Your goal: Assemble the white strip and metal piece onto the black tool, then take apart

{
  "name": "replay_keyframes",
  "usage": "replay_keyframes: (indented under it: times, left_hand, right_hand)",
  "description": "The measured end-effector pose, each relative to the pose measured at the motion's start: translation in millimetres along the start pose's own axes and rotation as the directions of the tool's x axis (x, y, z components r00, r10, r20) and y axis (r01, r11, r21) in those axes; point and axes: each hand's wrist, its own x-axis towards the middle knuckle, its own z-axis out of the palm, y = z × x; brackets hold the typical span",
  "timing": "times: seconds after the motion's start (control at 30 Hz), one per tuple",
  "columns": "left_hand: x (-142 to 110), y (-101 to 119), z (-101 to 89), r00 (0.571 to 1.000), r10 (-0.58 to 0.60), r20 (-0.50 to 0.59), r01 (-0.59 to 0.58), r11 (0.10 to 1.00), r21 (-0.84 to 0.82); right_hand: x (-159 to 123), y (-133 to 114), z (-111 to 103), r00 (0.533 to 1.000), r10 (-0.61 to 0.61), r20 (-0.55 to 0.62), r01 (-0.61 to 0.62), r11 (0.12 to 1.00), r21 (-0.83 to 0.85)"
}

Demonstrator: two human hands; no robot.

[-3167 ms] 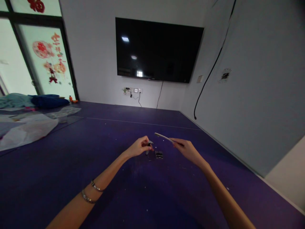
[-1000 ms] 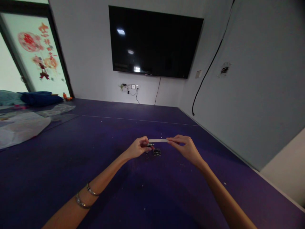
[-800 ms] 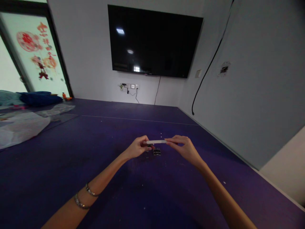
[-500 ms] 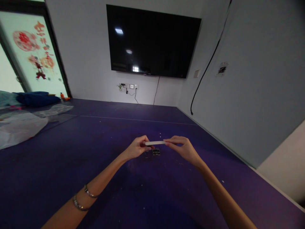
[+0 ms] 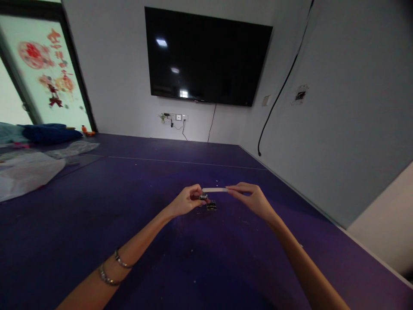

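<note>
My right hand [image 5: 251, 196] pinches the right end of a thin white flat piece [image 5: 214, 190], seen edge-on and held roughly level. Its left end reaches to the fingertips of my left hand [image 5: 186, 201]; whether they touch it I cannot tell. Between the thumb and fingers of my left hand is a small shiny metallic part [image 5: 203, 197], too small to name. Just below, a small dark circuit-board-like piece [image 5: 211, 206] lies on the purple surface [image 5: 226, 258].
White plastic sheeting [image 5: 30, 174] and dark blue cloth [image 5: 50, 133] lie at the left, near a small orange object [image 5: 85, 130]. A black cable [image 5: 282, 90] hangs along the right wall. Ahead, a television [image 5: 208, 56] is mounted above wall sockets [image 5: 178, 117].
The white piece has shifted slightly right and up with my right hand, away from my left fingers. The metallic part in my left hand now shows.
</note>
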Motion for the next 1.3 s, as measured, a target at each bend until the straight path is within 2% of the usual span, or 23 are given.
replay_keyframes:
  times: [0.13,0.33,0.5,0.67,0.8,1.0,1.17,1.3]
  left_hand:
    - [0.4,0.2,1.3,1.0,0.017,0.003,-0.017,1.0,0.008]
    - [-0.1,0.8,3.5,1.0,0.002,-0.008,-0.002,1.0,0.004]
    - [-0.5,2.3,2.6,1.0,0.01,-0.003,-0.01,1.0,0.019]
    - [0.2,2.1,1.5,1.0,0.015,-0.003,-0.015,1.0,-0.002]
    - [1.0,0.0,0.3,1.0,0.016,-0.001,-0.016,1.0,0.011]
    - [-0.1,1.9,1.8,1.0,0.02,0.001,-0.02,1.0,-0.016]
    - [-0.2,3.6,3.1,1.0,0.015,-0.001,-0.015,1.0,0.005]
    - [-0.2,3.9,3.7,1.0,0.013,0.0,-0.013,0.999,-0.038]
  right_hand:
    - [0.0,-0.5,0.4,0.999,-0.027,0.042,0.026,1.0,0.016]
    - [0.0,2.8,0.6,1.0,0.012,0.011,-0.012,0.999,0.032]
    - [-0.7,0.2,-1.3,0.998,-0.003,0.059,0.0,0.999,0.054]
    - [-1.3,2.2,-1.6,1.0,0.02,0.022,-0.021,0.998,0.058]
    - [-1.4,1.2,-3.1,0.998,-0.015,0.067,0.012,0.999,0.039]
    - [-1.8,4.7,-2.6,1.0,0.018,0.018,-0.019,0.999,0.037]
    - [-2.2,4.2,1.0,0.998,-0.006,0.056,0.002,0.997,0.071]
    - [-1.6,3.9,1.3,0.999,0.037,0.006,-0.037,0.997,0.074]
